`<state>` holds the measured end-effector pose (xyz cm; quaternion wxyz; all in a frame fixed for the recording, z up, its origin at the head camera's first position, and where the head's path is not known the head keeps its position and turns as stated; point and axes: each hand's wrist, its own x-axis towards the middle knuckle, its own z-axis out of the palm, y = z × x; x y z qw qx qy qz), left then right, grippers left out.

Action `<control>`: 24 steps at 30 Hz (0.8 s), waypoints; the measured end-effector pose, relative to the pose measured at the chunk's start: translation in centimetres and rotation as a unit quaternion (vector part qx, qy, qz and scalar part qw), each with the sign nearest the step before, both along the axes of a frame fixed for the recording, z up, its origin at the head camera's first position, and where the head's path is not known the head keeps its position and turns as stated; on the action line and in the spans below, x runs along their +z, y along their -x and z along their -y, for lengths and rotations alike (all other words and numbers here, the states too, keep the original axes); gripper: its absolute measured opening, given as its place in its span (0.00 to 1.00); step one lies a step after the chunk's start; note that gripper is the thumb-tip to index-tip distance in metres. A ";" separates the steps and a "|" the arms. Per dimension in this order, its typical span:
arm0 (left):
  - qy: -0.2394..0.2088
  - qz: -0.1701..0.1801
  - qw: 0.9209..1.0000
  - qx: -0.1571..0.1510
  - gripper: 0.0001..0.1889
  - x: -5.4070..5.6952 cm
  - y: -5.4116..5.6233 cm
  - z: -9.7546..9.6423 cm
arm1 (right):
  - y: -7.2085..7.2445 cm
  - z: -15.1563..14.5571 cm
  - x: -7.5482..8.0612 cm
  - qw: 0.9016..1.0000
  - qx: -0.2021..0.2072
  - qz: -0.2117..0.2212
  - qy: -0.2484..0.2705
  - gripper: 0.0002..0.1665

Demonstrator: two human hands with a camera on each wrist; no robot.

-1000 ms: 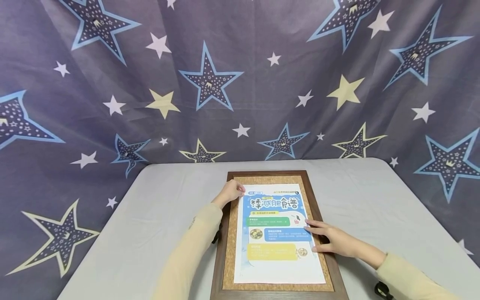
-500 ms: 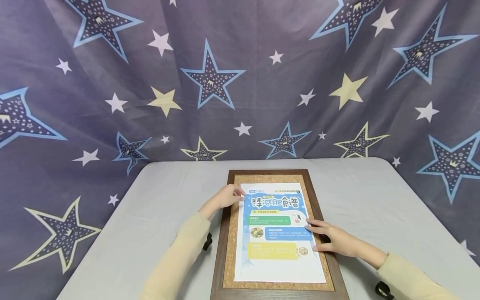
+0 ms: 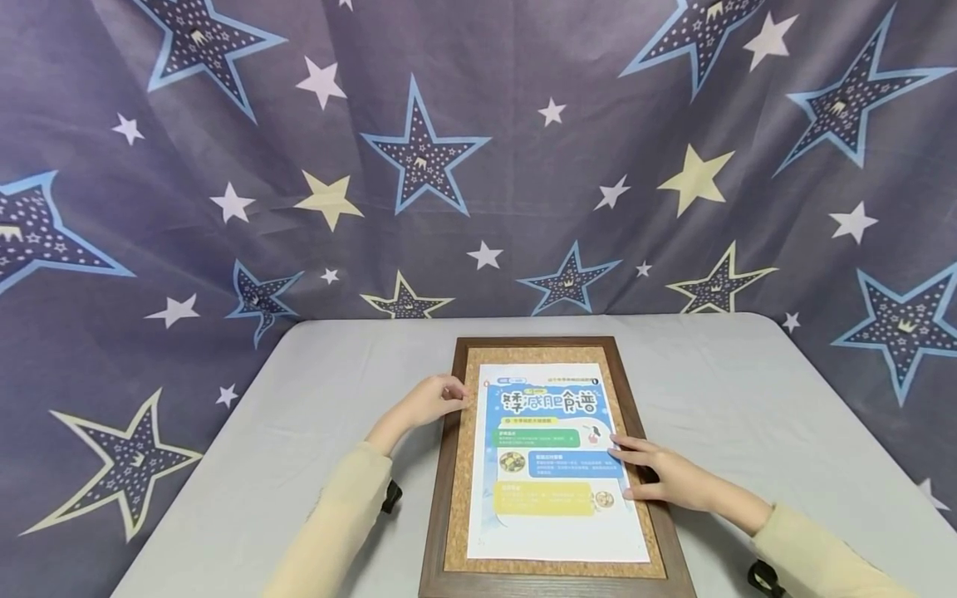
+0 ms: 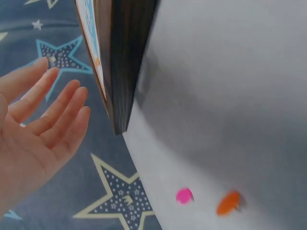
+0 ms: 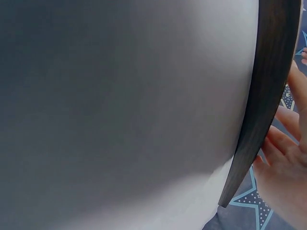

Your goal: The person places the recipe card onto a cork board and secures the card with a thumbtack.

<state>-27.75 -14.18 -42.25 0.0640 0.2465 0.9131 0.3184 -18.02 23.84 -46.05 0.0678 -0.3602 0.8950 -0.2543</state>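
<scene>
A printed poster with blue, green and yellow blocks lies on a cork board inside a dark brown wooden frame. A small reddish mark, too small to identify, shows at the poster's upper left corner. My left hand hovers over the frame's upper left side, fingers loosely bent and holding nothing; the left wrist view shows the same hand apart from the frame. My right hand reaches over the frame's right side, its fingertips resting on the poster's right edge.
The board lies on a grey cloth-covered table. A pink round piece and an orange one, like thumbtacks, lie on the cloth in the left wrist view. Behind the table hangs a star-patterned curtain.
My left hand has let go at the poster's upper left corner and drawn back leftward, uncovering the reddish mark. My right hand stays in place.
</scene>
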 end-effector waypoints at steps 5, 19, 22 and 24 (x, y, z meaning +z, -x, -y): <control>0.003 0.011 1.000 0.018 0.08 0.3 -0.7 1.3 | 0.0 0.1 0.1 1.000 -0.002 -0.002 -0.001 0.37; 0.004 -0.002 1.000 0.022 0.08 0.1 -2.1 5.2 | -0.1 0.0 0.1 1.000 -0.001 -0.002 -0.002 0.37; 0.008 -0.004 1.000 0.028 0.07 -0.1 -2.2 5.8 | -0.1 0.0 0.2 1.000 -0.002 0.001 0.000 0.37; 0.012 -0.006 0.999 0.032 0.07 -0.3 -2.2 6.2 | -0.1 0.0 0.2 1.000 -0.003 0.004 0.001 0.37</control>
